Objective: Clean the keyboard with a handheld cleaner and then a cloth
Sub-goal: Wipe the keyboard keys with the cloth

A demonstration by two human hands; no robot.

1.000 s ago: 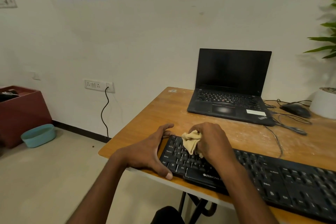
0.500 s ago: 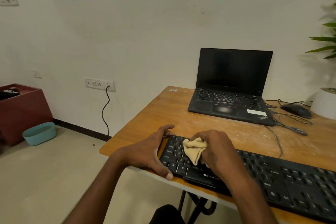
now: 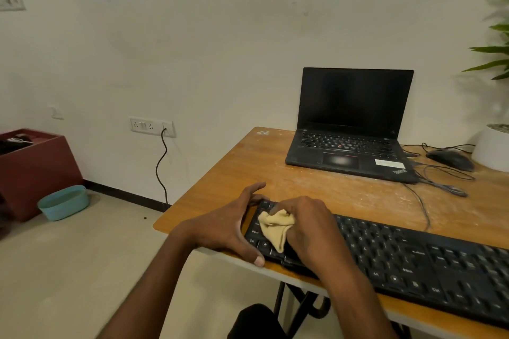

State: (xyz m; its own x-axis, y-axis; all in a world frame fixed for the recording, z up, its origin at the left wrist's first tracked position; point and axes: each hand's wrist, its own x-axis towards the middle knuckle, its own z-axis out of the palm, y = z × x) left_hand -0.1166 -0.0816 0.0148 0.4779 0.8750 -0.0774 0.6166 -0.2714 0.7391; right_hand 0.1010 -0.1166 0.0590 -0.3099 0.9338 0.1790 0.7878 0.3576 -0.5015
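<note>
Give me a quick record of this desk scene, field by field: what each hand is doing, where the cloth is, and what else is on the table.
left hand: left hand grips the left end of the black keyboard, thumb on its front edge
right hand: right hand holds the cloth on the keys
cloth: beige cloth, bunched, over the keyboard's left keys
surface: wooden table, with pale dusty smears
behind keyboard: open laptop, screen dark
far right: black mouse with loose cables, white plant pot
handheld cleaner: not in view
</note>
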